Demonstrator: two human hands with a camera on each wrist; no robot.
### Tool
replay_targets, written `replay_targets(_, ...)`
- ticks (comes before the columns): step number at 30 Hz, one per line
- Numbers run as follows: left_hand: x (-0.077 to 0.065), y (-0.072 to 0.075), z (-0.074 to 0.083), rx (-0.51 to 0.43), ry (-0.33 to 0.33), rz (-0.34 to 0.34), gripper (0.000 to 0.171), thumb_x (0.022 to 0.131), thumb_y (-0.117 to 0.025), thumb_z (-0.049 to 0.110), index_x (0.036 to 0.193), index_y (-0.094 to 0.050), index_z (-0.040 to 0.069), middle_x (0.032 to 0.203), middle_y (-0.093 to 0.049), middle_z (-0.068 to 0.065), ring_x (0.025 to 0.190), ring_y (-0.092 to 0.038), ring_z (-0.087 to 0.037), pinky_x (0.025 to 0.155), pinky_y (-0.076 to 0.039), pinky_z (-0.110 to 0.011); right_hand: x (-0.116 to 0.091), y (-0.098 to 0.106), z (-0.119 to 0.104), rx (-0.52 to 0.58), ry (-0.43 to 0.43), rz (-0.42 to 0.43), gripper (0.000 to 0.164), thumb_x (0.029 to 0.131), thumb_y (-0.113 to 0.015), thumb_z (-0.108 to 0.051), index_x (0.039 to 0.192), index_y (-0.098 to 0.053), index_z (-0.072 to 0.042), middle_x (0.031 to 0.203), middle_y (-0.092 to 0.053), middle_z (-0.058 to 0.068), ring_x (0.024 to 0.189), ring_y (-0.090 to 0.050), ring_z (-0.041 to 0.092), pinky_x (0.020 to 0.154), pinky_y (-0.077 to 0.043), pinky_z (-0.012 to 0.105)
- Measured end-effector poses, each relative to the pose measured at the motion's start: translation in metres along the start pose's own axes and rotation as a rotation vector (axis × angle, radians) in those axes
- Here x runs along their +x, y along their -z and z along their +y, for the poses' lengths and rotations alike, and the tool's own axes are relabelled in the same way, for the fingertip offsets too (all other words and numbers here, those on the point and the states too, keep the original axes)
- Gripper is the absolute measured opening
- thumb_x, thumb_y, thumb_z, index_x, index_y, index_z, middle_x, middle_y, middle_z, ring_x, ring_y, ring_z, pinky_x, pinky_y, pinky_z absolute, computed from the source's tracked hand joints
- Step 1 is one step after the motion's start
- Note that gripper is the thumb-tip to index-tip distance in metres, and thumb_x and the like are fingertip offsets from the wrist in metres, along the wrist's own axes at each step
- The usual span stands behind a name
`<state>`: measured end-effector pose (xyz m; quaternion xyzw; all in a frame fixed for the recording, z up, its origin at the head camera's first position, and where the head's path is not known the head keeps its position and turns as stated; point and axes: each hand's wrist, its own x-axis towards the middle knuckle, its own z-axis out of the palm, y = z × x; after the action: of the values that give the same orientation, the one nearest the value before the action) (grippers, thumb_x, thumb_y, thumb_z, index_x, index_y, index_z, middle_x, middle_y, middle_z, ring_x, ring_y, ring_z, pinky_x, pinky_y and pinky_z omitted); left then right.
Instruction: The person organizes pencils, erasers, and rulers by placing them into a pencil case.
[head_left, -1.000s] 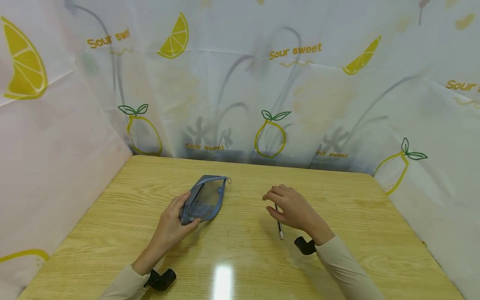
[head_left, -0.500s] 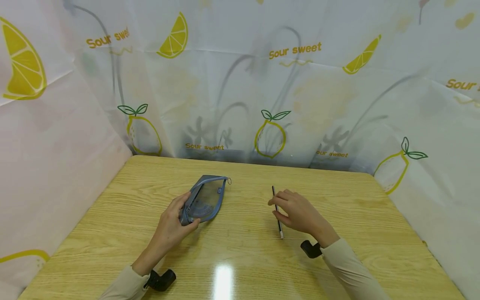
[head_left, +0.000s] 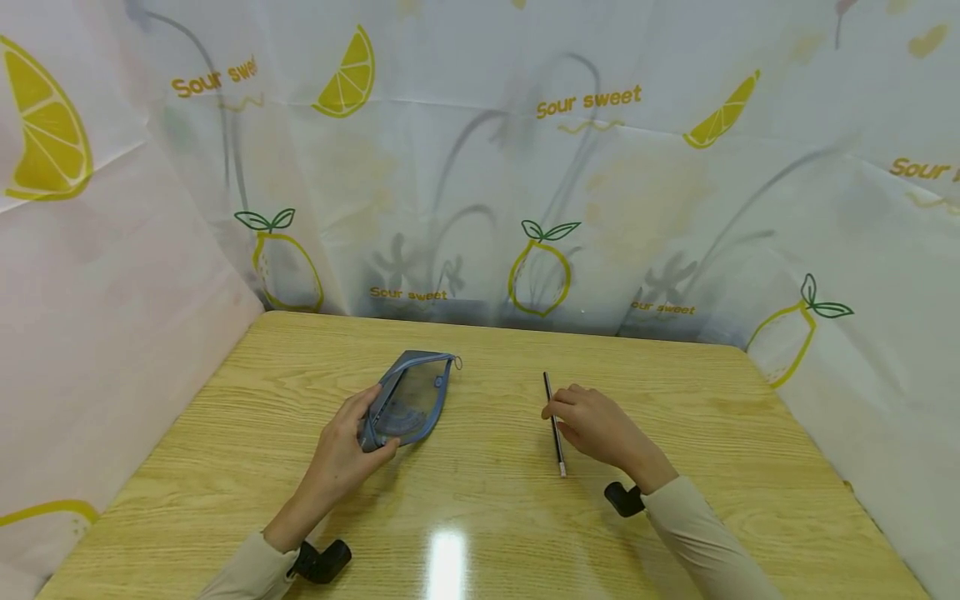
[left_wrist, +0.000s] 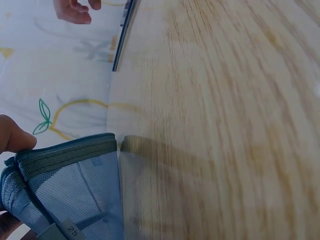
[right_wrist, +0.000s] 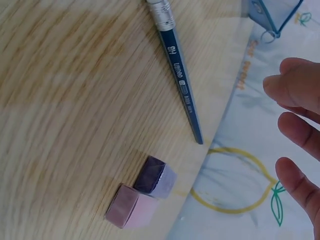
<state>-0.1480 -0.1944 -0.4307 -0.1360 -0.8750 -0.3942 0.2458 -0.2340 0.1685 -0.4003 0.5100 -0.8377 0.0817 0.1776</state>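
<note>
My left hand [head_left: 347, 450] grips the near left end of a blue-grey mesh zip pouch [head_left: 420, 392], thumb on one side and fingers on the other. A clear protractor [head_left: 403, 419] shows through its mesh. In the left wrist view the pouch [left_wrist: 75, 175] stands with its zip edge up between thumb and finger. My right hand [head_left: 596, 423] hovers over a dark pencil [head_left: 557, 442] with a metal-banded eraser end. In the right wrist view the fingers [right_wrist: 295, 130] are loosely bent and apart from the pencil [right_wrist: 181, 82], which lies on the table.
Two small blocks, one dark purple [right_wrist: 156, 176] and one pink [right_wrist: 131, 206], sit side by side near the pencil in the right wrist view; the right hand hides them in the head view. A lemon-print sheet [head_left: 450, 167] stands behind the wooden table [head_left: 480, 500].
My right hand has shifted right and slightly toward me, uncovering the pencil's far end, and its fingers have drawn closer together. The left hand and pouch have stayed put.
</note>
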Motion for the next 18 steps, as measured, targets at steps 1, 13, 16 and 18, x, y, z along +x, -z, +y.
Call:
replay_targets(1, 0.0, 0.0, 0.0, -0.001, 0.002, -0.001, 0.075, 0.07, -0.083, -0.003, 0.136, -0.048, -0.01, 0.129, -0.052, -0.028, 0.108, -0.056, -0.043, 0.071, -0.053, -0.05, -0.0007, -0.0004, 0.0005, -0.002, -0.005, -0.009, 0.025, 0.076, -0.078, 0.005, 0.097, -0.07, -0.007, 0.092, -0.064, 0.003, 0.081, -0.06, 0.019, 0.068, -0.051, 0.034)
replay_targets(13, -0.0002, -0.0001, -0.0011, 0.002, 0.007, 0.001, 0.075, 0.07, -0.083, -0.003, 0.136, -0.048, -0.01, 0.129, -0.052, -0.027, 0.107, -0.057, -0.042, 0.069, -0.053, -0.048, -0.0058, -0.005, 0.0042, -0.067, -0.028, -0.117, 0.023, 0.078, -0.079, -0.001, 0.098, -0.071, -0.009, 0.093, -0.065, 0.002, 0.084, -0.06, 0.019, 0.065, -0.05, 0.034)
replay_targets(16, -0.0003, -0.0001, -0.0015, 0.004, -0.003, 0.006, 0.075, 0.069, -0.083, -0.003, 0.135, -0.048, -0.01, 0.128, -0.052, -0.027, 0.106, -0.057, -0.042, 0.067, -0.053, -0.046, -0.007, -0.0056, 0.0047, -0.083, -0.025, -0.142, 0.023, 0.078, -0.079, -0.001, 0.098, -0.071, -0.01, 0.094, -0.065, 0.001, 0.085, -0.06, 0.019, 0.065, -0.05, 0.034)
replay_targets(18, -0.0004, -0.0001, -0.0018, 0.006, -0.012, 0.01, 0.075, 0.069, -0.084, -0.003, 0.135, -0.049, -0.01, 0.128, -0.053, -0.027, 0.105, -0.057, -0.042, 0.067, -0.053, -0.045, -0.0078, -0.0061, 0.005, -0.087, -0.023, -0.158, 0.023, 0.078, -0.079, -0.001, 0.098, -0.071, -0.011, 0.094, -0.064, 0.001, 0.085, -0.061, 0.019, 0.065, -0.05, 0.035)
